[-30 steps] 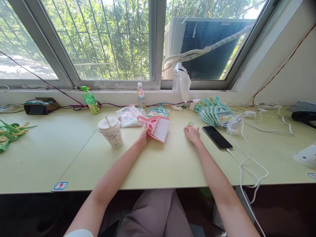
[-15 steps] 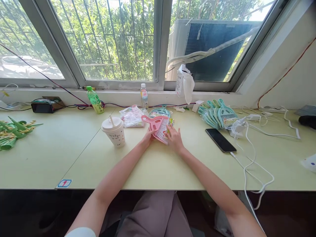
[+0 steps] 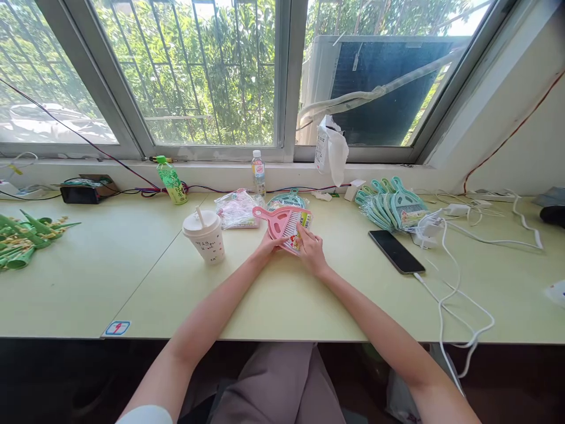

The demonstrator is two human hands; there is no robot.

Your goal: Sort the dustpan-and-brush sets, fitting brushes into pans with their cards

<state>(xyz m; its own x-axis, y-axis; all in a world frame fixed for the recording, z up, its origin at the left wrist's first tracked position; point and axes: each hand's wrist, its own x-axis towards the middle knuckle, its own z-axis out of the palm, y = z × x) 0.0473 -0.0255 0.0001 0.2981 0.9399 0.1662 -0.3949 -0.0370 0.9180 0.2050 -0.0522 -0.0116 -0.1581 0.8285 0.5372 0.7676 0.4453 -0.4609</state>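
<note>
My left hand [image 3: 268,242] is closed on the lower left side of a pink hand brush [image 3: 277,219], which seems to sit in a matching dustpan. Its handle points up and to the left, and white bristles face me. Over the bristles on the right lies a small yellow-green printed label card [image 3: 304,220]. My right hand [image 3: 311,252] pinches this card at its lower part, fingers against the brush. The lower bristles are partly hidden by my fingers. Just behind is a wrapped teal brush set [image 3: 288,199].
A lidded white cup [image 3: 203,235] with a straw stands left of my hands, near a plastic packet [image 3: 237,209]. Two bottles stand along the sill. To the right are a phone [image 3: 396,251], white cables [image 3: 459,288] and several wrapped teal brush sets [image 3: 391,203].
My right hand has come left from the tabletop, bringing the label card onto the bristles. The pink brush stays in my left hand. The view has turned slightly left.
</note>
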